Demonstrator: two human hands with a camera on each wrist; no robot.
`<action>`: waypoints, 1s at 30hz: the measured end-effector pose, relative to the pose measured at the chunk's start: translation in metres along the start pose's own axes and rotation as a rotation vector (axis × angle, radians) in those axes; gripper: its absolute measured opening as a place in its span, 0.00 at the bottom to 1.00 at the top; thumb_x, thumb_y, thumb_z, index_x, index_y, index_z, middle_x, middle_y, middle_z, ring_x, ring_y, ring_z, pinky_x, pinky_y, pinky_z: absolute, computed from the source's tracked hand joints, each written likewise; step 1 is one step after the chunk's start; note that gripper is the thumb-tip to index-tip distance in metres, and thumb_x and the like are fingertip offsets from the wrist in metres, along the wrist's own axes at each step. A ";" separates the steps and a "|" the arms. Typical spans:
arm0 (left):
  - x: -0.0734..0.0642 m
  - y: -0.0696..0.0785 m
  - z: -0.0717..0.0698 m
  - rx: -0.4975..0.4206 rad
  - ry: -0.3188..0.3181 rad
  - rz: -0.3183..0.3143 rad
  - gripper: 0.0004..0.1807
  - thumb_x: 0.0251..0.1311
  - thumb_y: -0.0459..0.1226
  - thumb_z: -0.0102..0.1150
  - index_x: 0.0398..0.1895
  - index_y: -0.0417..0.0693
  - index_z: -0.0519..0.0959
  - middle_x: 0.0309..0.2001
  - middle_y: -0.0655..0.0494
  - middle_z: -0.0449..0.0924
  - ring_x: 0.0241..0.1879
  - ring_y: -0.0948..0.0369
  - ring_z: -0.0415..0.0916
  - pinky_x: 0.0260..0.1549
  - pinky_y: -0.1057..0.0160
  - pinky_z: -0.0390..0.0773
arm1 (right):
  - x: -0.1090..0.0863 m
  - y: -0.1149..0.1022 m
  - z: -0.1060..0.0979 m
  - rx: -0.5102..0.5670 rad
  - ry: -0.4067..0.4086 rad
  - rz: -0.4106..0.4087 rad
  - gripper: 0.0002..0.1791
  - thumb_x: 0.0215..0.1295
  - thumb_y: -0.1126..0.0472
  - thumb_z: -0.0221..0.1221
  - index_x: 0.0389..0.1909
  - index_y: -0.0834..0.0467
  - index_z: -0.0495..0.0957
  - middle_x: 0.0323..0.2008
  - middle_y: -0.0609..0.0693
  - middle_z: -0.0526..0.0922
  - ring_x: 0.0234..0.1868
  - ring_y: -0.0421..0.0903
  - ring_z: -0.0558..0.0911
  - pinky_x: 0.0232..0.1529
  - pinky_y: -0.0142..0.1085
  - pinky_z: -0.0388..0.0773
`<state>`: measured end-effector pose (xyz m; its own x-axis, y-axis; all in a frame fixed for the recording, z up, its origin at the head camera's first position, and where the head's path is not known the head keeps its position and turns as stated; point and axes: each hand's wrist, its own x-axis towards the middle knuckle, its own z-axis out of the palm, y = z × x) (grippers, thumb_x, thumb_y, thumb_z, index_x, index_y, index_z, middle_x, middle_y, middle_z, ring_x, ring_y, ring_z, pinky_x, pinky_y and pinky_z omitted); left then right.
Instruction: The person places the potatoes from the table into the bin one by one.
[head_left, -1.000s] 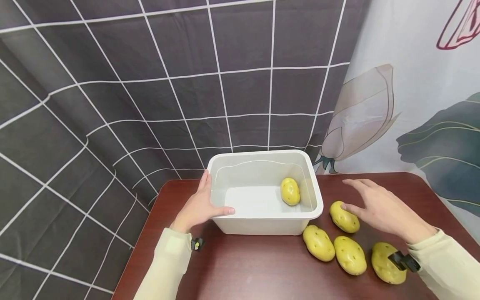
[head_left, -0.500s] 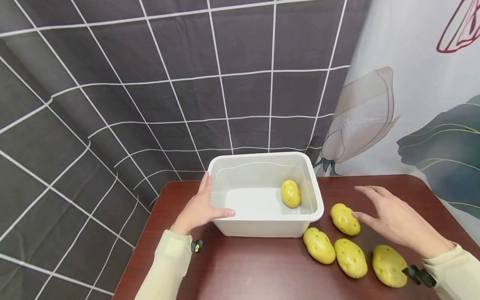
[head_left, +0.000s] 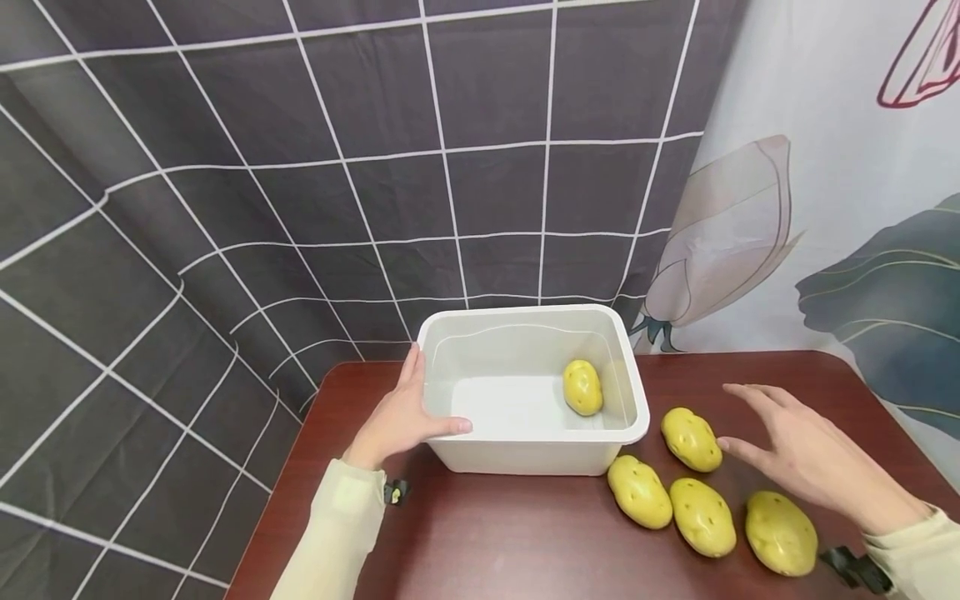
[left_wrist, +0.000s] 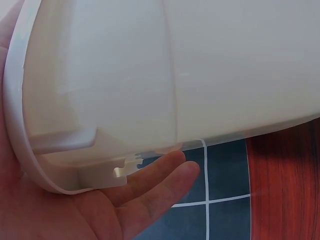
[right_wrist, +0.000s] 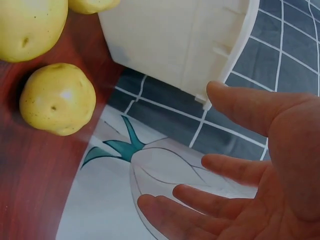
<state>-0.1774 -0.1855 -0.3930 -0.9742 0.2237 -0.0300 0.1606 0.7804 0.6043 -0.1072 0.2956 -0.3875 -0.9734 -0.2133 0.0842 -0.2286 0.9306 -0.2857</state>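
Observation:
My left hand (head_left: 393,421) holds the left end of a white plastic bin (head_left: 525,457), its thumb over the front rim. In the left wrist view, two fingers extend along the outside wall below the rim. One yellow potato (head_left: 582,388) lies inside the bin near its right wall. My right hand (head_left: 810,458) hovers to the right of another potato (head_left: 691,439), thumb and fingers spread apart, holding nothing. That spread also shows in the right wrist view, with a potato (right_wrist: 57,100) apart from the fingers.
Three more potatoes, a left one (head_left: 639,492), a middle one (head_left: 702,517) and a right one (head_left: 781,533), lie in front of the bin's right side. All stand on a reddish-brown table (head_left: 487,533). A dark grid curtain (head_left: 487,192) hangs close behind.
My right hand has drawn back to the right and slightly nearer, away from the bin and the closest potato. The left hand, bin and potatoes have stayed put.

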 end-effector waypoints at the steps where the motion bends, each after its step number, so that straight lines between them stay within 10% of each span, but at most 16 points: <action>1: 0.000 -0.001 0.000 -0.003 0.000 0.000 0.78 0.38 0.67 0.75 0.81 0.42 0.37 0.82 0.56 0.29 0.64 0.43 0.71 0.59 0.44 0.73 | 0.000 0.000 0.000 0.000 0.000 0.004 0.44 0.61 0.40 0.67 0.67 0.67 0.67 0.61 0.73 0.69 0.57 0.73 0.72 0.48 0.67 0.71; 30: 0.001 -0.002 0.001 0.012 -0.005 -0.012 0.77 0.38 0.68 0.74 0.81 0.43 0.37 0.82 0.58 0.30 0.61 0.46 0.74 0.57 0.46 0.75 | -0.030 0.025 0.033 -0.012 -0.060 0.101 0.50 0.55 0.36 0.69 0.65 0.69 0.67 0.57 0.76 0.69 0.55 0.74 0.71 0.45 0.67 0.72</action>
<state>-0.1785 -0.1857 -0.3950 -0.9754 0.2167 -0.0412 0.1504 0.7902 0.5941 -0.0842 0.3155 -0.4286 -0.9909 -0.1349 -0.0017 -0.1291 0.9518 -0.2782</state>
